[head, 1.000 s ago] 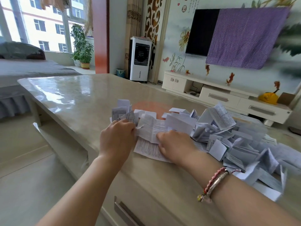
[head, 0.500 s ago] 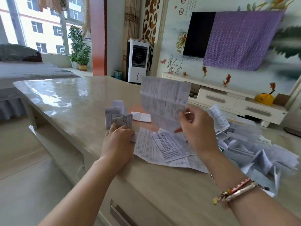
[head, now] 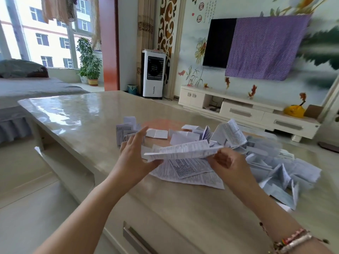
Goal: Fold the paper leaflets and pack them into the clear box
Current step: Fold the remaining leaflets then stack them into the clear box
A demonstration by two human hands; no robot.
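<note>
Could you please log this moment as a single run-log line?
stage: folding | right hand: pinches leaflet | left hand: supports its other end | loose leaflets: heaped on table | clear box: unseen

The pale painted wall (head: 194, 33) beside the black television carries red and dark Chinese calligraphy: a large character 富 stands near the top, with a round red seal below it; the small columns beside them are too fine to read. The white paper leaflets (head: 181, 151) bear dense black print, too small to read.
</note>
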